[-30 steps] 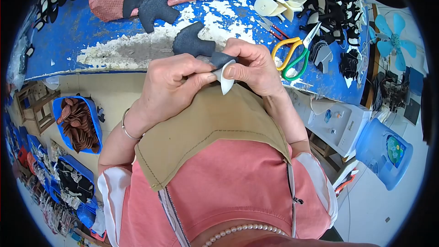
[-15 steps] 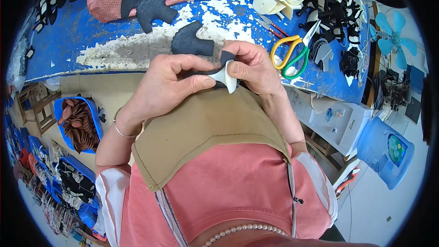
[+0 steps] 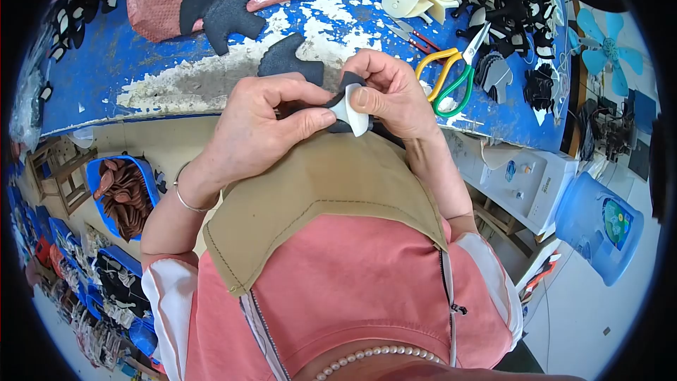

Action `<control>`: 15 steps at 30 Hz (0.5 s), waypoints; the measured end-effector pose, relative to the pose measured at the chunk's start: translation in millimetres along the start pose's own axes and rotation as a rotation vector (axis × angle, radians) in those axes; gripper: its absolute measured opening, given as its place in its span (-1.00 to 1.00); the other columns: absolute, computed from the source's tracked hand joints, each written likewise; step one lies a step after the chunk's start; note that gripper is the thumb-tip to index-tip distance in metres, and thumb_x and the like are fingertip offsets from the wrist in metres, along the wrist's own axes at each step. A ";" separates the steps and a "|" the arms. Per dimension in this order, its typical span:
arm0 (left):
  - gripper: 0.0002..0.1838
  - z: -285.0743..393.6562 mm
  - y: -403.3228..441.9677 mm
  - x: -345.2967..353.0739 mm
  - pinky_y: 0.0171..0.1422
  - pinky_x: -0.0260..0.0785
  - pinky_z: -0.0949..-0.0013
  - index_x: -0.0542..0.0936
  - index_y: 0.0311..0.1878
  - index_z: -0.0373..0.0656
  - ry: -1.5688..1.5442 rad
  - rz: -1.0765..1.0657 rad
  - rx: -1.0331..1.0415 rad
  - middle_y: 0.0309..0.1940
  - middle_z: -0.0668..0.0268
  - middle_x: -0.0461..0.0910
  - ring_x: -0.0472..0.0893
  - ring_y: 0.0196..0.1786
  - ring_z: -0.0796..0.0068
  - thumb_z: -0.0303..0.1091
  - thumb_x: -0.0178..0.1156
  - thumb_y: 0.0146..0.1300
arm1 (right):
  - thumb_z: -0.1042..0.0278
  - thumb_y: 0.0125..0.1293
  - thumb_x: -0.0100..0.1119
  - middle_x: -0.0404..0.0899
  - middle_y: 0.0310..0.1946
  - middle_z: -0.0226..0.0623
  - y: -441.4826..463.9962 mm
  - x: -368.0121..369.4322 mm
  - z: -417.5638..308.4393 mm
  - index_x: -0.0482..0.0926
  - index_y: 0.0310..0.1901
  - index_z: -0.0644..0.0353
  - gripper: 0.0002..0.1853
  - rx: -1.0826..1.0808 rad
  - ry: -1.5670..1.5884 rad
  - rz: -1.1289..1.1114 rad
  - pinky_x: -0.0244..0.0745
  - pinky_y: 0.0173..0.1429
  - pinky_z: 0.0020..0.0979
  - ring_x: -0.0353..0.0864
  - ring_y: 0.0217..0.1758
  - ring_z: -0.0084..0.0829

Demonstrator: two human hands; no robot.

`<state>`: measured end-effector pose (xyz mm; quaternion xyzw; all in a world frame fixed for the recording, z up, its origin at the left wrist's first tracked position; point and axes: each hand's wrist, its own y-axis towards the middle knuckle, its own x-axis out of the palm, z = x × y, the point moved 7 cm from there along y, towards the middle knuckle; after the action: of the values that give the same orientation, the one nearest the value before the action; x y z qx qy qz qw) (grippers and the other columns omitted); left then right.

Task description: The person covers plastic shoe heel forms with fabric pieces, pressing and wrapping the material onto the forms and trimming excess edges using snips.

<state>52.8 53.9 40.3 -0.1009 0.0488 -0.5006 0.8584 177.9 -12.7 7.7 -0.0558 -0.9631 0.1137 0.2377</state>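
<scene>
Turned more broadside than a second ago, the white piece (image 3: 358,121) shows a wider lower face between the hands, and the dark piece (image 3: 352,80) held with it curls up behind its top.

At the far left of the worktop (image 3: 84,95) lies a heap of black pieces with white patches (image 3: 69,27); by its look, these are already joined. Next come two overlapping flat dark shapes (image 3: 233,21) at the edge of the pink sheet (image 3: 151,7), then another flat dark shape (image 3: 290,55) just beyond the hands. None of the three shows any white part, so they seem yet to be worked.

The left hand (image 3: 261,114) has its fingers clamped on the white piece's left end and the dark material behind it. The right hand (image 3: 396,99) pinches the same pair, thumb on the white face. This one looks midway: the two parts are together but in hand, and whether they are fixed cannot be told.

Loose white cupped pieces (image 3: 400,1) remain near the scissors (image 3: 477,44), which lie open. Rightmost, a larger black-and-white pile (image 3: 497,0) also looks done.
</scene>
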 end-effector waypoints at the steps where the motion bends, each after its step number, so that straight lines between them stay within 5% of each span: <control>1: -0.89 -1.0 0.8 1.3 -0.42 0.17 0.64 0.64 -0.26 -0.35 0.029 0.024 0.087 -0.47 0.40 0.53 0.34 -0.49 0.70 -0.57 0.26 0.12 | 0.37 0.04 0.45 0.54 -0.45 -0.39 -0.8 -0.7 -0.4 0.56 -0.24 0.23 -0.71 0.012 0.003 0.008 0.34 -0.37 -0.72 0.44 -0.49 -0.66; 4: -0.90 3.9 -0.2 2.0 -0.43 0.17 0.62 0.65 -0.27 -0.34 0.091 0.077 0.260 -0.47 0.41 0.53 0.34 -0.50 0.70 -0.56 0.24 0.12 | 0.37 0.03 0.45 0.54 -0.45 -0.40 -0.9 -1.6 -2.1 0.55 -0.25 0.23 -0.71 0.034 0.009 0.017 0.35 -0.37 -0.71 0.44 -0.49 -0.66; 13: -0.89 -0.4 3.5 6.7 -0.43 0.15 0.59 0.66 -0.26 -0.30 -0.219 -0.019 -0.130 -0.49 0.41 0.49 0.32 -0.50 0.65 -0.58 0.25 0.11 | 0.44 0.07 0.41 0.55 -0.47 -0.48 -0.6 -3.1 -15.2 0.57 -0.29 0.18 -0.80 -0.080 -0.019 -0.038 0.36 -0.35 -0.74 0.45 -0.49 -0.73; 15: -0.90 0.1 4.3 6.2 -0.43 0.15 0.60 0.66 -0.26 -0.30 -0.130 0.014 -0.024 -0.49 0.42 0.49 0.33 -0.50 0.66 -0.57 0.24 0.13 | 0.44 0.08 0.41 0.56 -0.47 -0.48 -0.8 -3.0 -15.1 0.57 -0.29 0.18 -0.80 -0.073 -0.036 -0.026 0.36 -0.35 -0.73 0.45 -0.50 -0.73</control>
<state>59.5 50.6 39.6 -0.1434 -0.0005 -0.4862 0.8620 187.6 -11.1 19.6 -0.0496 -0.9714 0.0764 0.2194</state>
